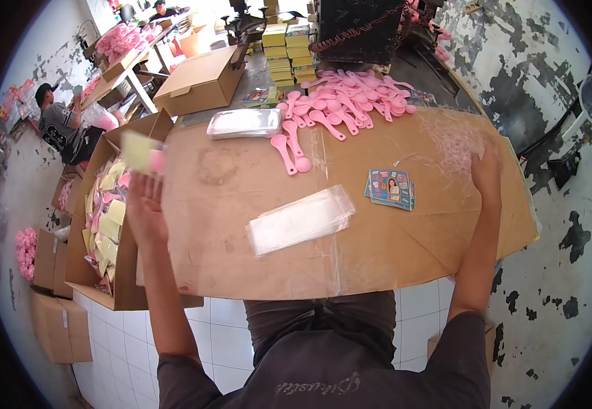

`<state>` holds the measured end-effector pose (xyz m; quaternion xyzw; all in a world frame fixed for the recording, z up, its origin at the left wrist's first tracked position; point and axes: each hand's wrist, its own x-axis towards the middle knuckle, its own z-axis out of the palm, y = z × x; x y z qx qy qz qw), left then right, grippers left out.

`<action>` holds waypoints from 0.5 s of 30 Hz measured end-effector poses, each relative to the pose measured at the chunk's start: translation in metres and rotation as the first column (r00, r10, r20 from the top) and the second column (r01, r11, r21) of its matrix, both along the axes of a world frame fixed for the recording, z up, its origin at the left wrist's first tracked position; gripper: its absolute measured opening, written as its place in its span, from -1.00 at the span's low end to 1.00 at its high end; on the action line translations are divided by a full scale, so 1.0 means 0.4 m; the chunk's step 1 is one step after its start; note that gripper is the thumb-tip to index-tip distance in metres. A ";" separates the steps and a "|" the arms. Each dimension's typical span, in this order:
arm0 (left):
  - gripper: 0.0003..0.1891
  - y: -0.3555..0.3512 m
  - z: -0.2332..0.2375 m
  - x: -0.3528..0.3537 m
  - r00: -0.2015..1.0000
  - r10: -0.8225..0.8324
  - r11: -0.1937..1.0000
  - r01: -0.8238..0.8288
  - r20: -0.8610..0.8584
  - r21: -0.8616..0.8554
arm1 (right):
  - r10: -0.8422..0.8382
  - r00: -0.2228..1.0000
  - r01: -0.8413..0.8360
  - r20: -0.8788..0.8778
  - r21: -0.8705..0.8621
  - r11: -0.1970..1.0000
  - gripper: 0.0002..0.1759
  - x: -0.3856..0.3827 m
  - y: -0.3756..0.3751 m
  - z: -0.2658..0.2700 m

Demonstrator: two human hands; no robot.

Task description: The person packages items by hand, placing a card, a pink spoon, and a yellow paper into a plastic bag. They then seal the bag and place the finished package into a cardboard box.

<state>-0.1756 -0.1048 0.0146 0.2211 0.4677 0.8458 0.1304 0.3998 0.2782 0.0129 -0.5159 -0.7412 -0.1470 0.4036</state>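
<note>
At the table's left edge, my left hand (pixel 147 198) is raised beside the open carton, its fingers smeared by motion. A blurred yellow and pink packet (pixel 143 153) shows just beyond its fingertips; whether the hand grips it is unclear. My right hand (pixel 487 163) lies at the right side of the cardboard top, over a tangle of thin clear strips (pixel 454 146); its fingertips are hard to make out. Between the hands are a stack of clear plastic sleeves (pixel 299 221) and a small pile of blue picture cards (pixel 390 189).
Pink spoons (pixel 350 99) are heaped at the back of the cardboard-covered table (pixel 207 252), beside a bundle of clear packs (pixel 245 123). The open carton (pixel 104 225) at left holds yellow and pink packets. Farther back stand a closed box (pixel 200 80), card stacks (pixel 277 54) and a seated person (pixel 61 123).
</note>
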 end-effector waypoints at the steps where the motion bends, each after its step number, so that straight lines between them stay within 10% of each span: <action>1: -0.41 -0.005 -0.005 0.006 0.999 -0.033 0.999 0.033 0.007 -0.019 | -0.318 0.940 0.269 0.127 0.302 0.915 -0.71 0.001 -0.008 -0.011; 5: -0.38 0.001 -0.017 0.084 0.977 -0.188 0.961 0.161 -0.100 -0.225 | 0.174 0.984 -0.177 0.032 0.092 0.980 -0.74 -0.084 -0.078 0.022; 8: -0.62 0.104 0.002 0.234 0.827 -0.483 0.786 0.263 -0.289 -0.560 | 0.571 0.817 -0.561 -0.080 -0.339 0.755 -0.75 -0.199 -0.156 0.039; 10: -0.61 0.183 0.023 0.375 0.513 -0.718 0.618 0.162 -0.470 -0.769 | 0.722 0.689 -0.649 -0.059 -0.492 0.580 -0.71 -0.269 -0.204 0.024; 15: -0.73 0.274 -0.062 0.442 0.203 -0.657 0.715 -0.137 -0.726 -0.686 | 0.683 0.729 -0.609 0.053 -0.406 0.681 -0.69 -0.274 -0.214 -0.036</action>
